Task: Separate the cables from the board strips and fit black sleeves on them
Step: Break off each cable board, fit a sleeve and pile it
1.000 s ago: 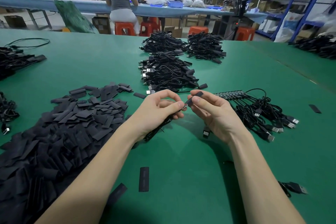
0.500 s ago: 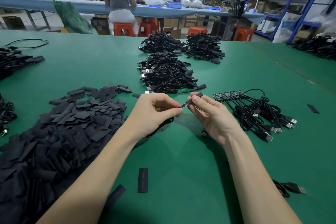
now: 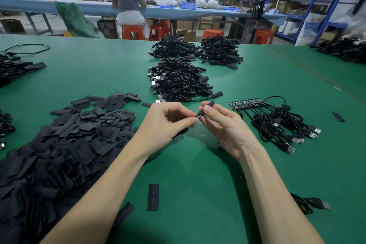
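Left hand (image 3: 168,123) pinching cable (image 3: 179,133) end, right hand (image 3: 223,125) pinching black sleeve (image 3: 210,104), above green table (image 3: 198,174).

You face a green table (image 3: 198,184); left of your hands, black sleeves (image 3: 59,144); beyond the table, orange stools (image 3: 132,31).

The desk (image 3: 198,194) has a smooth, matt green surface. The sleeves (image 3: 65,144) are flat, matt black pieces. The cables (image 3: 178,83) carry a black, slightly glossy jacket and bright metal plugs (image 3: 297,140). The stools (image 3: 132,31) are glossy orange plastic.
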{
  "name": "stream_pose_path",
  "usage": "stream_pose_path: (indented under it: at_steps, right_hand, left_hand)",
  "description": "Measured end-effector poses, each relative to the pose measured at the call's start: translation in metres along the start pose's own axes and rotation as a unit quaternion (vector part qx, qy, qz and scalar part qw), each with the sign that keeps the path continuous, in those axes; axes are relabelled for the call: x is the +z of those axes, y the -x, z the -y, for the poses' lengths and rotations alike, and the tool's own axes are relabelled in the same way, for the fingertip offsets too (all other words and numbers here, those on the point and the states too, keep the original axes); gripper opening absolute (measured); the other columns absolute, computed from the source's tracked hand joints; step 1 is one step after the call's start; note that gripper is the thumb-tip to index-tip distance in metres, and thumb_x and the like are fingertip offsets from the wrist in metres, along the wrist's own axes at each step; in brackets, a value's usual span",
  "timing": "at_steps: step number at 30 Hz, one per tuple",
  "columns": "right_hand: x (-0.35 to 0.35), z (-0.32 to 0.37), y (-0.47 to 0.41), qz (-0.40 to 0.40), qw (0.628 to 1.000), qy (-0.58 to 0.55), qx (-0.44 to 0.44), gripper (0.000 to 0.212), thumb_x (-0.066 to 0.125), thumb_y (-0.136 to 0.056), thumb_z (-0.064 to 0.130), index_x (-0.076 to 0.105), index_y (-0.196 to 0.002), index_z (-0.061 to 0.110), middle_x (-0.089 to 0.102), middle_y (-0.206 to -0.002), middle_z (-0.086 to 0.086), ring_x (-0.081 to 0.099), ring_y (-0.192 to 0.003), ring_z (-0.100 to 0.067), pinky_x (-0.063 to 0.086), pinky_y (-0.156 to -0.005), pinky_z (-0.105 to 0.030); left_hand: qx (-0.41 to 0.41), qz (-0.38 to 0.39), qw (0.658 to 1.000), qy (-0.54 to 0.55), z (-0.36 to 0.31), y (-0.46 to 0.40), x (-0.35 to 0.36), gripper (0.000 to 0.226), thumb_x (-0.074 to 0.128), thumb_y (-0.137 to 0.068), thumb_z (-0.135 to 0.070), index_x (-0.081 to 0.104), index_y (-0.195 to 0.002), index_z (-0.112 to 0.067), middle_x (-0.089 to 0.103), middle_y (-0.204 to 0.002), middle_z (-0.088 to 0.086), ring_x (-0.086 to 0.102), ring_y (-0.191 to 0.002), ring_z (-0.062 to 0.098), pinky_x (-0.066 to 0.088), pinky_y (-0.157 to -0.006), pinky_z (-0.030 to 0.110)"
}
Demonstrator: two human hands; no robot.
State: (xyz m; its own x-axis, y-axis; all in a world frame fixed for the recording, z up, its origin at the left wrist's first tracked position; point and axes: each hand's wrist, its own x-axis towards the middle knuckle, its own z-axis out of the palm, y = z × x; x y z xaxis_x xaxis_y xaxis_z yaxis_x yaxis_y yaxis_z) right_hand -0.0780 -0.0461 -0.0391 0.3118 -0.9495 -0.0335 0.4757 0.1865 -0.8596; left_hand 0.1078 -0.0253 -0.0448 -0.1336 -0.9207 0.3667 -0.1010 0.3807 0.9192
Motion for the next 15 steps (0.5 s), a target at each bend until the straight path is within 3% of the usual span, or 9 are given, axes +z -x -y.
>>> stream_pose_path:
  at_steps: [4,15]
  right_hand:
    - [-0.0026,0.0018,0.0014,0.010,1.000,0.022,0.005,0.016,0.079,-0.072,0.010,0.082,-0.088,0.010,0.077,-0.097,-0.011,0.073,-0.089,-0.015,0.057,-0.079,-0.019]
    - [0.0019,-0.0043,0.0027,-0.008,1.000,-0.006,0.003,0.015,0.078,-0.071,0.010,0.082,-0.086,0.008,0.077,-0.093,-0.011,0.074,-0.083,-0.014,0.057,-0.076,-0.017]
  left_hand:
    - [0.002,-0.016,1.000,-0.014,0.0001,0.0000,0.0020,0.016,0.084,-0.080,-0.008,0.078,-0.085,-0.022,0.078,-0.082,0.001,0.075,-0.077,0.013,0.054,-0.070,0.017]
    - [0.015,-0.006,1.000,-0.011,-0.0006,0.0018,-0.0008,0.012,0.083,-0.081,-0.009,0.081,-0.087,-0.019,0.078,-0.082,0.001,0.074,-0.075,0.011,0.053,-0.069,0.016]
